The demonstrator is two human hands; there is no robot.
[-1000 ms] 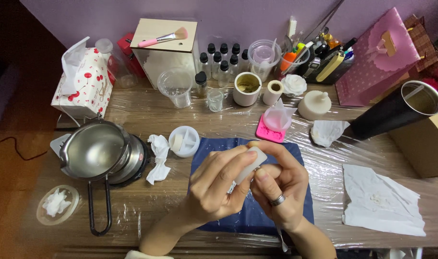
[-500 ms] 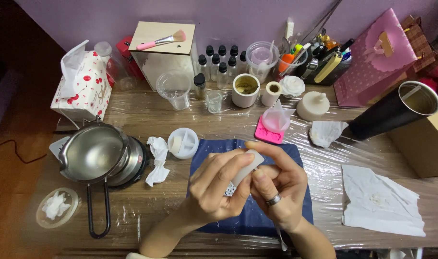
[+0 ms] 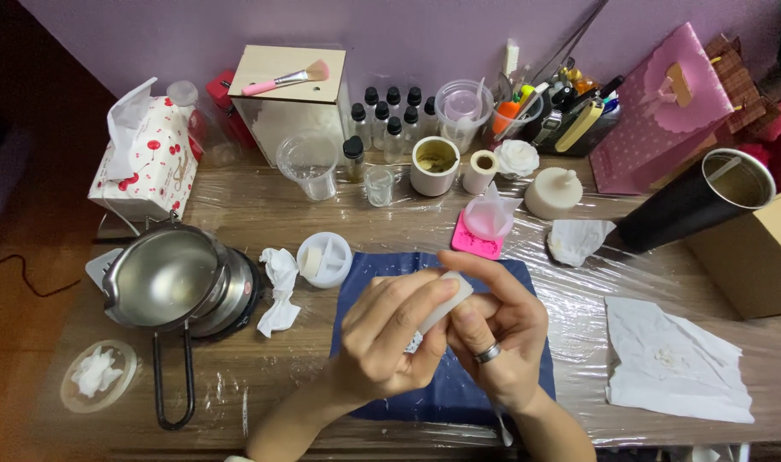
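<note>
Both my hands hold one small translucent white silicone mould above a dark blue mat. My left hand pinches its near side with thumb and fingers. My right hand, with a ring on one finger, grips its far side. Much of the mould is hidden between my fingers. A round white mould with compartments lies just left of the mat.
A steel melting pot with a black handle sits at the left, crumpled tissues beside it. Cups, small bottles, a candle and a pink pad stand behind. A black tumbler, a cardboard box and white paper are right.
My hands stay nearly in place, fingers shifting slightly on the mould. The view has tilted a little.
</note>
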